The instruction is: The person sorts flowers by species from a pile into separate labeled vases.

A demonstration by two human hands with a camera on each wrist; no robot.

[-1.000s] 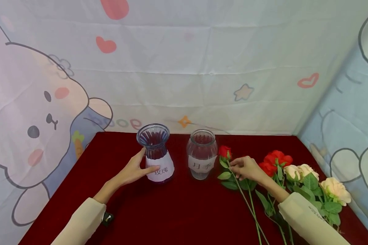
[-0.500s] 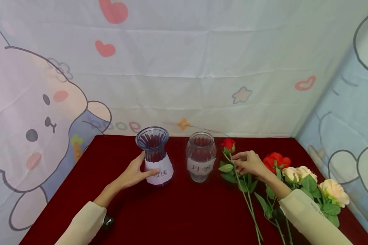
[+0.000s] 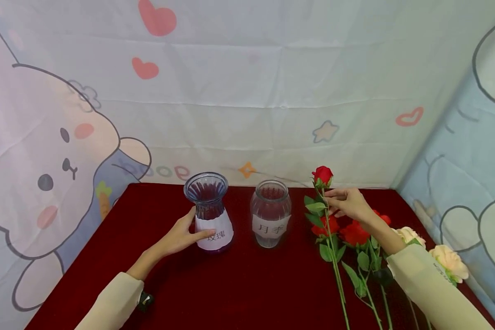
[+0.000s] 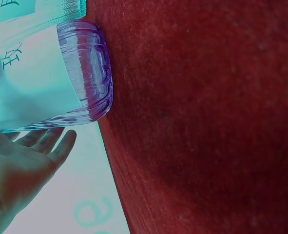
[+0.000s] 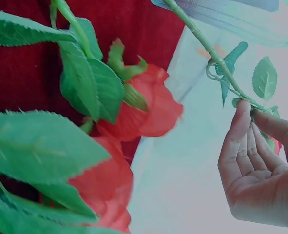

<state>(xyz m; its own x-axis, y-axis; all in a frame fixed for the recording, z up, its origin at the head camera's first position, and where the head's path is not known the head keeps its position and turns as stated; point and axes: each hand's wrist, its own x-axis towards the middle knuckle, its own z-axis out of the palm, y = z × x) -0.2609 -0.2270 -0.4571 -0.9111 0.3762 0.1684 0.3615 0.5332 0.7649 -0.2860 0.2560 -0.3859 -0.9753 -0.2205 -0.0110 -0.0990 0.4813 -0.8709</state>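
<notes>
My left hand (image 3: 180, 237) holds the bluish-purple flared glass vase (image 3: 214, 229) at its side, thumb across the white paper label and the other fingers behind. In the left wrist view the vase's purple base (image 4: 92, 73) shows next to the red cloth. My right hand (image 3: 349, 203) pinches the stem of a single red rose (image 3: 322, 176) just under its bloom, between thumb and fingertip. That stem (image 5: 202, 40) crosses the upper part of the right wrist view. The rose stands nearly upright, to the right of a clear glass jar (image 3: 271, 215) with a white label.
Several red flowers (image 3: 356, 233) lie on the dark red cloth (image 3: 247, 284) below my right hand. Cream flowers (image 3: 449, 262) lie further right, partly behind the sleeve. A printed cloth backdrop (image 3: 231, 114) rises behind the table's far edge.
My right hand has raised the red rose and shifted it slightly right, standing it more upright. Red flowers beneath it now show more. The left hand stays on the vase.
</notes>
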